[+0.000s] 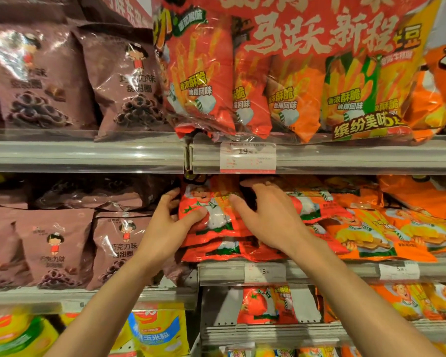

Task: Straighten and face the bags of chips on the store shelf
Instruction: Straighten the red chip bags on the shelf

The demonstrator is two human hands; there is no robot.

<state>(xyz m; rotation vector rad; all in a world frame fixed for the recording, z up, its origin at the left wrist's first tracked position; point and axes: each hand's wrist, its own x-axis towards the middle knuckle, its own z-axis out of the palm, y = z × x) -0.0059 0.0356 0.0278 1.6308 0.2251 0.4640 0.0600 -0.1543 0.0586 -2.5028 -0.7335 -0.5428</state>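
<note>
A stack of red chip bags lies flat on the middle shelf, printed with a cartoon chef. My left hand grips the left edge of the top red bag, thumb on its front and fingers behind it. My right hand rests on the right side of the same bag, fingers spread and reaching back into the shelf. More red bags and orange chip bags lie to the right of the stack, overlapping at angles.
Brown chocolate-ring bags stand to the left on a slightly lower shelf. Above, a large multipack of fries bags overhangs the upper shelf rail with a price tag. Below are a red bag and yellow bags.
</note>
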